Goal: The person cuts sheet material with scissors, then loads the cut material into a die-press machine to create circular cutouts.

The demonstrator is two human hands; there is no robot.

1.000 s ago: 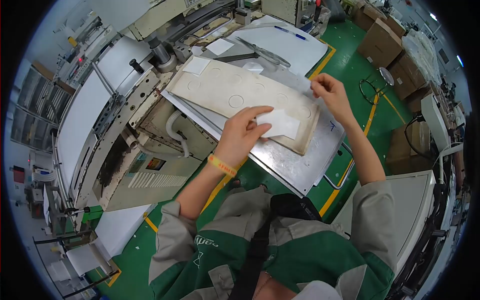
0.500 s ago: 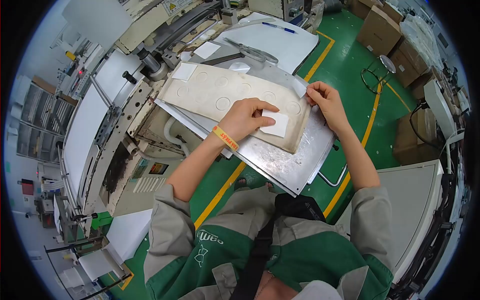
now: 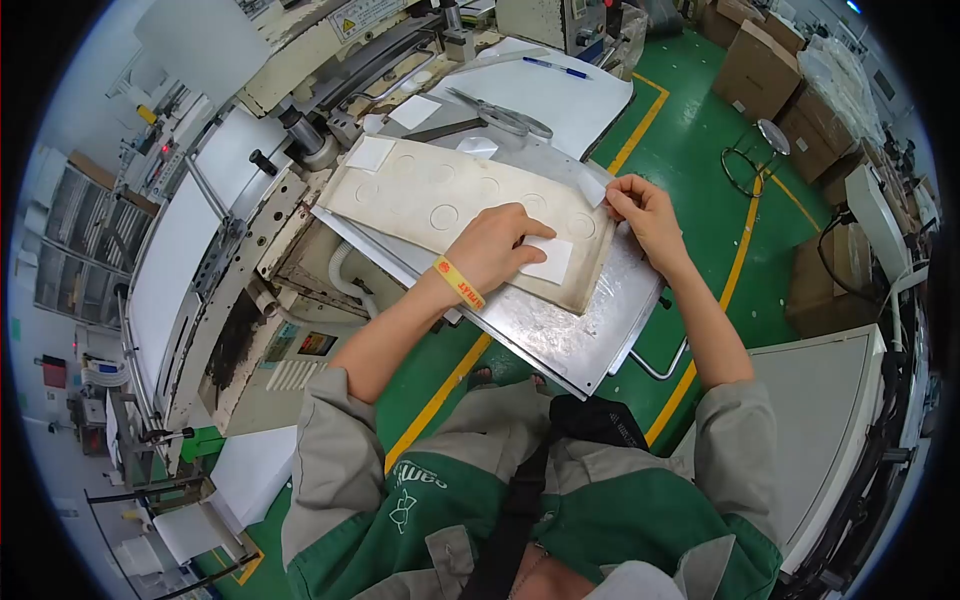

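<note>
A cream-coloured flat board (image 3: 400,190) marked with several ring outlines lies tilted across a metal plate (image 3: 560,345). My left hand (image 3: 492,248), with a yellow band at its wrist, rests over the board's near right part. Its thumb and index finger press a white square patch (image 3: 553,268) against the surface. At the board's right edge, my right hand (image 3: 648,218) pinches a small white slip (image 3: 592,188) between thumb and fingertip. Another white square (image 3: 370,153) lies on the board's far left corner.
Behind the board are scissors (image 3: 512,120), a dark flat bar (image 3: 446,130), a loose white piece (image 3: 414,111) and a blue pen (image 3: 556,67) on a white sheet (image 3: 590,100). A large machine (image 3: 255,215) stands left. Cardboard boxes (image 3: 756,70) and a round stool (image 3: 757,150) are at right.
My right hand has shifted slightly left with the white slip. My left hand is still on the square patch, its fingers a little lower, and the view has shifted slightly.
</note>
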